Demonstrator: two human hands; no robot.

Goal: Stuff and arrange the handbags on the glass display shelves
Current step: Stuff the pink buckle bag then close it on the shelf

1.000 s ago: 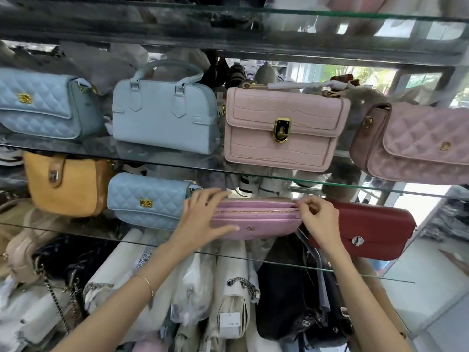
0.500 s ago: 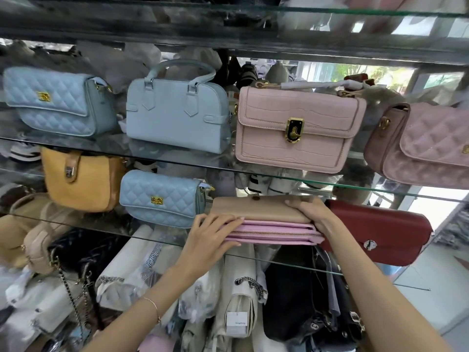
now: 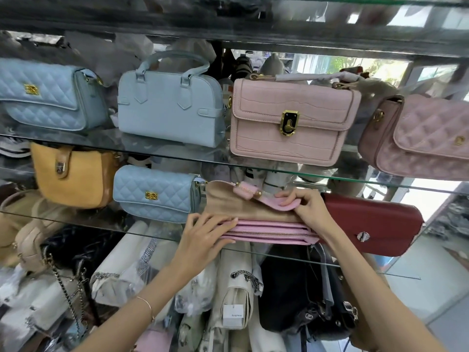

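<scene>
Two hands are on the pink bag (image 3: 266, 231) in my head view. The bag lies flat on the middle glass shelf (image 3: 106, 221), with its zip edge toward me.

The left hand (image 3: 205, 233) rests on the bag's left end. Its fingers are laid nearly straight across the top and the zip, pressing rather than gripping. A thin bracelet (image 3: 148, 304) circles that wrist.

The right hand (image 3: 308, 212) is at the bag's right end, fingers curled and pinching the pink edge of the flap (image 3: 236, 209). The flap is folded back so its tan lining faces up. A small pink tab (image 3: 245, 191) with gold ends lies on the lining toward the back.

Just right of the pink bag, behind the right wrist, sits a red bag (image 3: 375, 224); I cannot tell whether the two touch. Just left of it stands a small blue quilted bag (image 3: 154, 194), and farther left a yellow bag (image 3: 73, 176).

On the shelf above the pink bag, a pale pink clasp bag (image 3: 291, 123) stands directly overhead and a blue handled bag (image 3: 170, 110) up and to the left.

Under the glass below the pink bag are white wrapped bags (image 3: 121, 270) and a black bag (image 3: 291, 288)
</scene>
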